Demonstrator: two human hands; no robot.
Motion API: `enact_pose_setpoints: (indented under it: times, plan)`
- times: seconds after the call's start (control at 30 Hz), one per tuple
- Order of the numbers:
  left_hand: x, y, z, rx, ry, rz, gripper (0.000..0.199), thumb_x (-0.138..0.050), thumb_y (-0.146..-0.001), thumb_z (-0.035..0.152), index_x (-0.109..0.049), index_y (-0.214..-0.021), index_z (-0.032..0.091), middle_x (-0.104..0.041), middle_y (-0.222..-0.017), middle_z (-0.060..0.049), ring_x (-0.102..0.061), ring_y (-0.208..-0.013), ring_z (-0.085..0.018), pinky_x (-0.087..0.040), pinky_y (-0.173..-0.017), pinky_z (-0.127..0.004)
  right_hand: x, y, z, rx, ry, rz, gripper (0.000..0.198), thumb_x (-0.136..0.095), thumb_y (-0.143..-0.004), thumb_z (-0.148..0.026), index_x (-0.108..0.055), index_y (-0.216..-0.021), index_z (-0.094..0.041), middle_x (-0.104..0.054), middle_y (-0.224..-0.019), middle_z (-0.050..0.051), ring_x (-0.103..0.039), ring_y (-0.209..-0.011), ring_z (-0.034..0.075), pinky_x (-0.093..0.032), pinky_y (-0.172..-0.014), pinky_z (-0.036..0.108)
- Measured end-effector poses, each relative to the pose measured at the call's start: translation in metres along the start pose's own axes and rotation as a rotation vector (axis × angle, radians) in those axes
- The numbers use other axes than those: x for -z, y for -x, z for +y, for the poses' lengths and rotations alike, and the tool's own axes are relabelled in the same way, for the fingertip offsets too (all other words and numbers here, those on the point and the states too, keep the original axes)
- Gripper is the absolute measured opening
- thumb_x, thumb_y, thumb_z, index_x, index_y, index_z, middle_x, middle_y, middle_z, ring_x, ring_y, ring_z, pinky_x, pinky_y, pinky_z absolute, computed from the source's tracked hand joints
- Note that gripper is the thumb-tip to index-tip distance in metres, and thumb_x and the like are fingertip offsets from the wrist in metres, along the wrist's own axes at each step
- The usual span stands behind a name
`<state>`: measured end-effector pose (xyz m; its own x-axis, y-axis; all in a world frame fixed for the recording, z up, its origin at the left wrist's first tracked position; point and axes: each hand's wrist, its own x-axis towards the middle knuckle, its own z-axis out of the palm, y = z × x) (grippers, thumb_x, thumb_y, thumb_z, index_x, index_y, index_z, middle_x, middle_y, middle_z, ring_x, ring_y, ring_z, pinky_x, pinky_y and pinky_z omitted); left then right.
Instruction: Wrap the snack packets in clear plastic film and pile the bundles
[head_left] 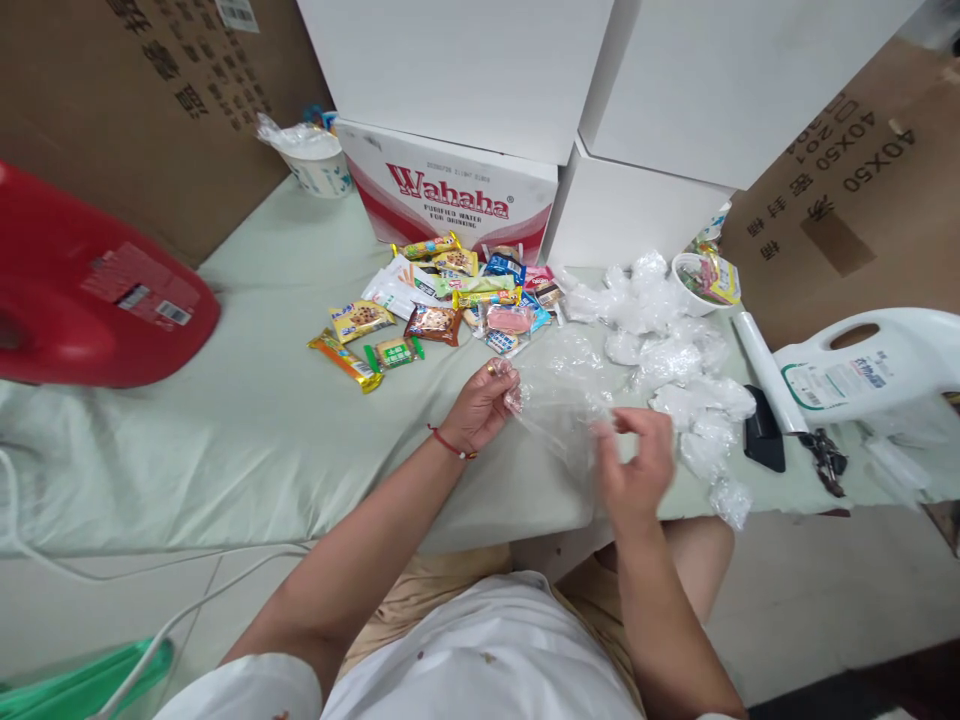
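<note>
A thin clear plastic bag is pinched at its left side by my left hand, whose fingers are closed on it. At the bag's right edge is my right hand, its thumb and forefinger bent close together. Motion smears those fingertips, so whether they grip the film cannot be told. Beyond my left hand lies a pile of wrapped snacks, including a brown cookie packet, a yellow cookie packet, a green-ended packet and a pink item in clear wrap.
Crumpled clear plastic bags heap up on the right. Past them are a paper cup, a white roll, a black object, keys and a white jug. A Wahaha carton stands behind, a red jug left.
</note>
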<state>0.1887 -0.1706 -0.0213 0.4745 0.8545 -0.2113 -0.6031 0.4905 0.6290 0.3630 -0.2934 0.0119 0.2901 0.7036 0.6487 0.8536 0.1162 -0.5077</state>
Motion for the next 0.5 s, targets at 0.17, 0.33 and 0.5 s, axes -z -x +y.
enact_pose_setpoints:
  times: [0.17,0.33,0.5]
  plan:
    - [-0.001,0.004,-0.003,0.044,0.075,-0.103,0.039,-0.089,-0.072,0.022,-0.053,-0.085,0.018,-0.055,-0.073,0.006,-0.052,-0.058,-0.005,-0.046,-0.056,-0.017,-0.036,0.031,-0.017,0.116,0.021,-0.188,0.042,-0.066,-0.096,-0.041,-0.056,-0.132,-0.021,-0.06,-0.122,0.015,-0.055,-0.115,0.03,-0.048,-0.1,0.051]
    - [-0.001,0.004,-0.004,0.036,0.058,-0.085,0.041,-0.09,-0.07,0.019,-0.053,-0.086,0.019,-0.054,-0.073,0.007,-0.049,-0.056,-0.004,-0.044,-0.055,-0.018,-0.03,0.01,0.009,-0.019,0.026,0.003,0.034,-0.056,-0.1,-0.041,-0.058,-0.128,-0.02,-0.061,-0.119,0.015,-0.056,-0.115,0.03,-0.046,-0.1,0.052]
    - [-0.004,0.004,-0.007,0.07,0.049,-0.088,0.045,-0.094,-0.065,0.022,-0.055,-0.087,0.018,-0.052,-0.07,0.008,-0.049,-0.056,-0.004,-0.043,-0.055,-0.018,-0.057,-0.025,0.042,-0.145,0.034,-0.3,0.036,-0.061,-0.091,-0.049,-0.068,-0.108,-0.018,-0.069,-0.112,0.016,-0.057,-0.114,0.033,-0.043,-0.103,0.053]
